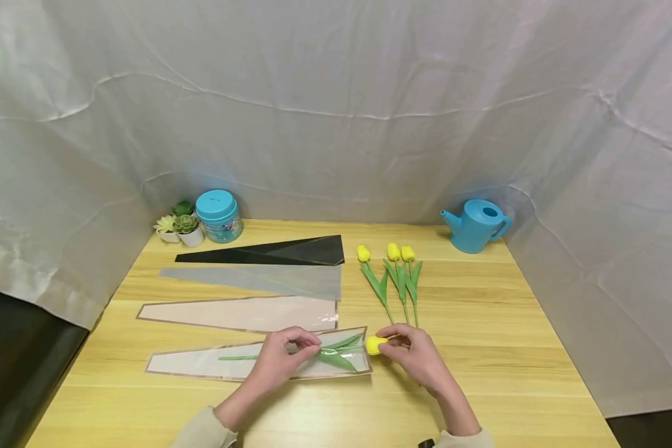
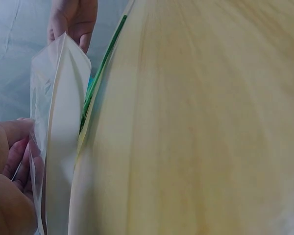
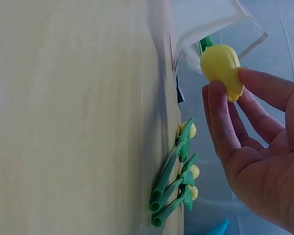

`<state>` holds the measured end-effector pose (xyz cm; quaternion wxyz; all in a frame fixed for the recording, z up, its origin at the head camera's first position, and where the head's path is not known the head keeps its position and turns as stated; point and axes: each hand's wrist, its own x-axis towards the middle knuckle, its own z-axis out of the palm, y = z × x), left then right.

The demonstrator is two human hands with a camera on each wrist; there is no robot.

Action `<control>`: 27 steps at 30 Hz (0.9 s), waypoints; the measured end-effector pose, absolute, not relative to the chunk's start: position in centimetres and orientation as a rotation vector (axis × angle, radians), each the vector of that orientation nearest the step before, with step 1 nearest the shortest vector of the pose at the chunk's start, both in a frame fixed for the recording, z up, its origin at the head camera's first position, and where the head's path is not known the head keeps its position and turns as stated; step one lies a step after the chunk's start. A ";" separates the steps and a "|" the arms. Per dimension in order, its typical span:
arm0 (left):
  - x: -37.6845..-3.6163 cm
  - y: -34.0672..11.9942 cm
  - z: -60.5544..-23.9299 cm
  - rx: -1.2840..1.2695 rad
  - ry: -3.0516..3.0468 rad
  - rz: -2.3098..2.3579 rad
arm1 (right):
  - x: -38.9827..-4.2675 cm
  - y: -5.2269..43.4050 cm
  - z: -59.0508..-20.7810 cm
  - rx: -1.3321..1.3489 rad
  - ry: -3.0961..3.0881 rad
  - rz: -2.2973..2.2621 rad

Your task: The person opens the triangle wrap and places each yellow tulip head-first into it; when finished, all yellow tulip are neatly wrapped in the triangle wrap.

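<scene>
Tulip (image 1: 336,353) lies flat near the front of the smooth wooden desk (image 1: 509,348), its thin green stem pointing left inside a long, clear, shiny sleeve (image 1: 201,364) shaped like a pointy cone, and its round yellow head sticking out on the right. The left hand (image 1: 280,361) pinches the sleeve's open edge. The right hand (image 1: 414,354) pinches the soft yellow head with thumb and fingers.

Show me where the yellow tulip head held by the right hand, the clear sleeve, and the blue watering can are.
yellow tulip head (image 3: 222,68), right wrist view, middle of bloom.
clear sleeve (image 1: 201,364), head view, narrow left part.
blue watering can (image 1: 476,230), head view, body.
</scene>
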<state>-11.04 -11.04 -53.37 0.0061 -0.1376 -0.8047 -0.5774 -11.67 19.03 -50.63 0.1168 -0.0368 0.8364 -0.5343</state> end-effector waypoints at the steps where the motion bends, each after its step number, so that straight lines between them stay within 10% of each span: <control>1: -11.1 -11.0 -53.4 -0.437 -2.521 -1.804 | -11.7 19.0 -50.6 -0.114 2.449 -1.565; 27: -11.4 -10.2 -53.3 -0.494 -2.513 -1.777 | -12.1 16.2 -51.1 -0.262 2.447 -1.600</control>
